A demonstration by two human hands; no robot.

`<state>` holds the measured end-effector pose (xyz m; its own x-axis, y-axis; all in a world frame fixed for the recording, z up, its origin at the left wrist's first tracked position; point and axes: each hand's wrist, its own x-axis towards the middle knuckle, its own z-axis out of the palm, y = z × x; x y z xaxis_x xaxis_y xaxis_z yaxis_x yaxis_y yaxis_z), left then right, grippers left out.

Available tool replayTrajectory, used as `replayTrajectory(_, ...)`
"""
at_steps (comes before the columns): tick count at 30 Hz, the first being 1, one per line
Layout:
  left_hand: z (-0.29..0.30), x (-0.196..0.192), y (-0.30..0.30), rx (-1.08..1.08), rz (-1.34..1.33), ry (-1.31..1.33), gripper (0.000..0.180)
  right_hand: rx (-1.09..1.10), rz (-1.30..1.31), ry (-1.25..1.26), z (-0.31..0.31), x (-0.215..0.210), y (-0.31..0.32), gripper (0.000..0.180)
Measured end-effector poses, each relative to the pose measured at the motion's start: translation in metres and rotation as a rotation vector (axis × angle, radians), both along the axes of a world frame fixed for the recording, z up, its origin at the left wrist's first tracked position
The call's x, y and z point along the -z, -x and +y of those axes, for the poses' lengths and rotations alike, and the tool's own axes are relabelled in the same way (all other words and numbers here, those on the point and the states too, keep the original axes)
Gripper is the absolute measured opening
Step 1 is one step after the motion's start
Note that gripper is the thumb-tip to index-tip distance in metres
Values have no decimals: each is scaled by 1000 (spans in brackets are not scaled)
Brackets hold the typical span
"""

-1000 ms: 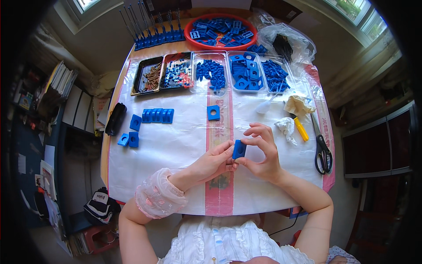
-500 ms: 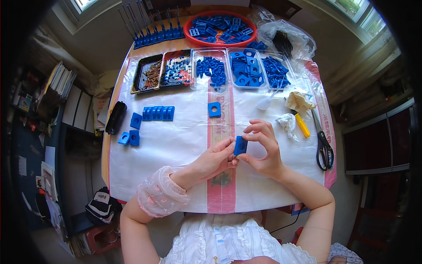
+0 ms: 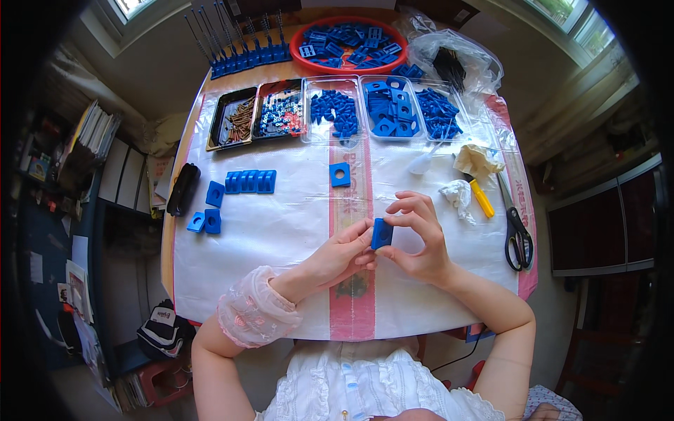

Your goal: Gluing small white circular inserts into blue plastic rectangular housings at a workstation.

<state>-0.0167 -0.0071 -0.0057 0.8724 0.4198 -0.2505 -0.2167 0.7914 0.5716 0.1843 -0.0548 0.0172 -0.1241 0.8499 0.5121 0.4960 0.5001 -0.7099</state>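
A blue plastic block (image 3: 382,234) with a round hole stands on edge between my hands, above the near middle of the table. My right hand (image 3: 423,242) pinches it between thumb and fingers at its right side. Against its left side, the fingertips of my left hand (image 3: 349,249) are closed together; whether they grip the block or something small behind it is hidden. A similar blue square piece with a hole (image 3: 340,175) lies flat just beyond my hands. To the left sit a row of blue blocks (image 3: 250,182) and several loose blue pieces (image 3: 213,222).
Trays of screws (image 3: 239,119), nuts (image 3: 279,112) and blue parts (image 3: 391,109) line the back, before a red basin (image 3: 349,69). Black scissors (image 3: 519,242), a yellow-handled tool (image 3: 481,199) and crumpled tissue (image 3: 458,196) lie right. A black case (image 3: 184,189) rests at the left edge.
The whole view has shifted very slightly. My hands hold almost the same pose, with the blue block turned a little between them.
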Motion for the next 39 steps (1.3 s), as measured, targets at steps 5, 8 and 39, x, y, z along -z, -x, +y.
replayTrajectory(5,1,-5,1,2,31,7,32,-17,-13,-29,2,-1,-1,46)
replayTrajectory(8,1,-6,0,3,43,12,32,-13,0,-7,1,1,0,46)
replayTrajectory(39,0,-8,0,-8,70,12,38,-40,15,9,4,1,-2,42)
